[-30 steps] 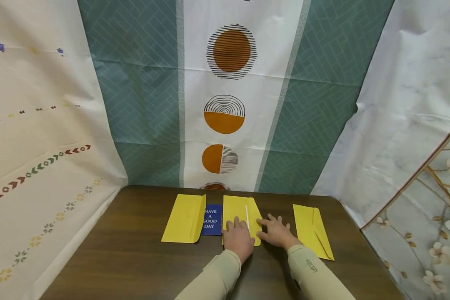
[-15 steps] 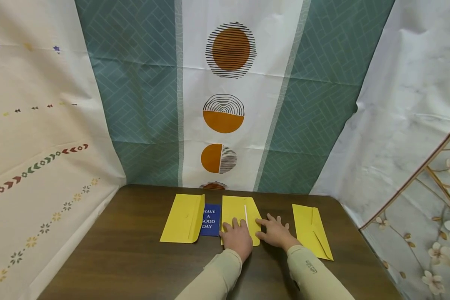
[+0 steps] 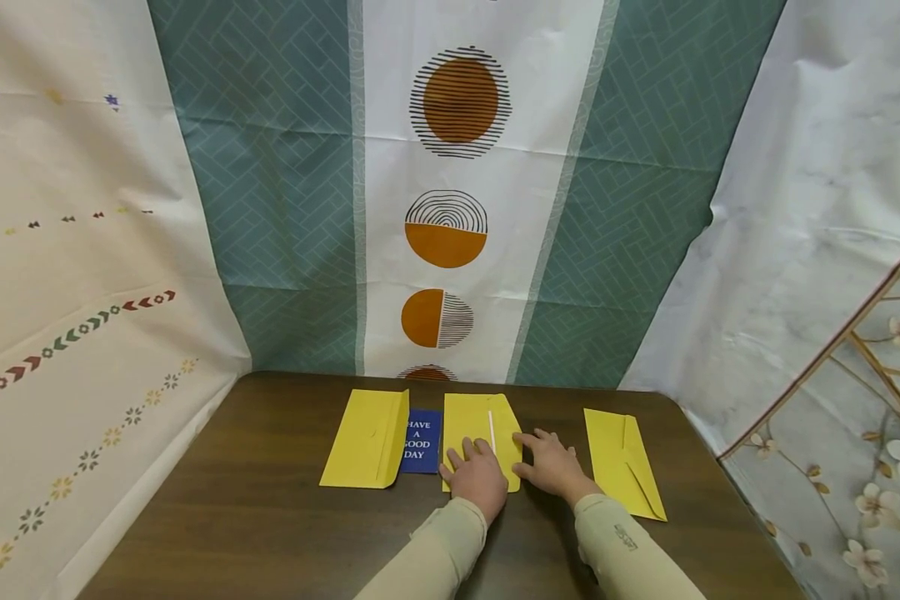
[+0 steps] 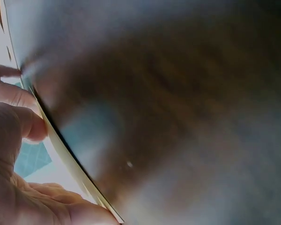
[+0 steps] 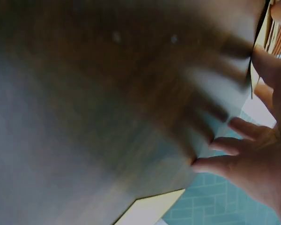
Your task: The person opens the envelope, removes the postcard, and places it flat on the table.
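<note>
A yellow envelope (image 3: 461, 417) with a white strip (image 3: 492, 432) lies flat in the middle of the table. My left hand (image 3: 477, 477) rests on its near part, fingers spread; in the left wrist view the fingertips press along the envelope's edge (image 4: 68, 157). At the flap on the right side, my right hand (image 3: 557, 467) touches the edge with thumb and forefinger. Its other fingers (image 5: 218, 165) reach down to the tabletop in the right wrist view. A blue card (image 3: 422, 442) reading "HAVE A GOOD DAY" lies left of the middle envelope, partly covered by another yellow envelope (image 3: 362, 437).
A third yellow envelope (image 3: 624, 467) lies right of my right hand, its corner (image 5: 152, 205) showing in the right wrist view. The dark wooden table (image 3: 270, 517) is bordered by a patterned curtain (image 3: 292, 250) behind and cloths at both sides.
Both hands stay almost where they were on the middle envelope. The slight shift of the whole scene looks like head movement.
</note>
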Demonstrator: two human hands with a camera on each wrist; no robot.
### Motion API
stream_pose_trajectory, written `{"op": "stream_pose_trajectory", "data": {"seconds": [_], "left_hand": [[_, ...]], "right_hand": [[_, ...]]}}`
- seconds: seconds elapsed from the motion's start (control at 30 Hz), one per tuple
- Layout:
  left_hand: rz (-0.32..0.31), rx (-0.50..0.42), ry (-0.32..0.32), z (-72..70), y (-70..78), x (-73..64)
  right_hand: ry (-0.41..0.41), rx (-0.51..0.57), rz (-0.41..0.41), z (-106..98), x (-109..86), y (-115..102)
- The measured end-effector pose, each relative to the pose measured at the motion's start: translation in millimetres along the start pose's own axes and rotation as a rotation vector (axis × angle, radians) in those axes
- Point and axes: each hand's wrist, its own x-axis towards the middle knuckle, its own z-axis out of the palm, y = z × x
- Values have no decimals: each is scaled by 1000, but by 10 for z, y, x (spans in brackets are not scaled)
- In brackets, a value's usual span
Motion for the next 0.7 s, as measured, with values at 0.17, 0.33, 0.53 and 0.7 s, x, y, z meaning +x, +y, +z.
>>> {"op": "stream_pose_trajectory", "data": {"seconds": [0.17,0.33,0.53,0.7], "left_hand": [[20,3,94,111,-45,34],[17,-7,102,100,-47,27],[2,-54,29,-50,-29,0],[-2,-98,-18,-163,-33,-9]], "right_hand": [[210,-33,-164,61,26,-53],[232,20,-227,80,55,-141],[33,583,96,-22,105,-228],[-95,993,309,-142,148,-218]]}}
